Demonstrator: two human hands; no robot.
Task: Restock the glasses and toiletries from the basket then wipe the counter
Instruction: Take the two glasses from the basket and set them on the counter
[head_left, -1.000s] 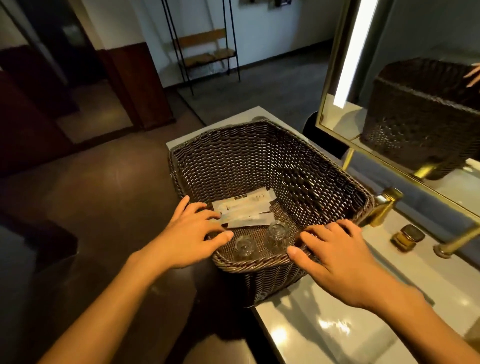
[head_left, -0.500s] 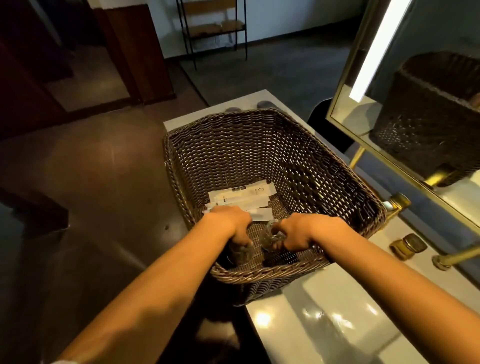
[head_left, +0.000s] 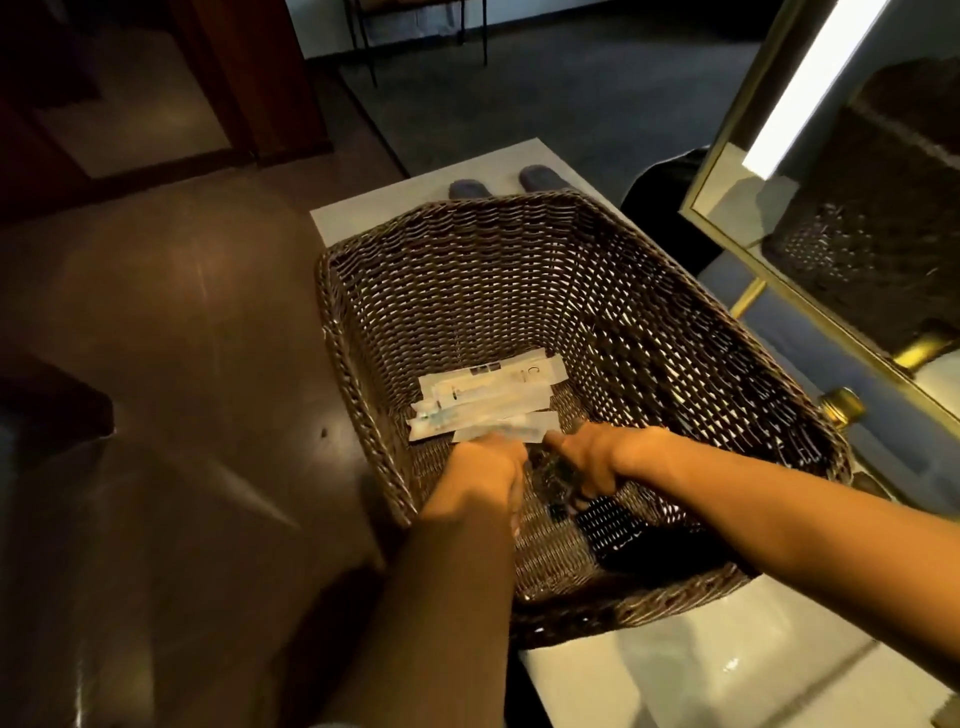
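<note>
A dark woven basket (head_left: 519, 291) stands on the pale counter (head_left: 727, 654). Several white toiletry sachets (head_left: 488, 400) lie on its floor. Both my hands reach down inside, just in front of the sachets. My left hand (head_left: 483, 467) is curled into a fist around a small clear glass that is almost wholly hidden. My right hand (head_left: 608, 457) is closed beside it on a second glass (head_left: 558, 480), which shows only as a dark blur under the fingers.
A gold-framed mirror (head_left: 857, 208) with a light strip rises on the right, with a gold tap (head_left: 841, 405) below it. Two dark round items (head_left: 540, 179) sit on the counter beyond the basket. Brown floor drops away left of the counter edge.
My hands went from resting open on the basket's near rim to reaching inside and closing on the two glasses. The view has tipped further down into the basket.
</note>
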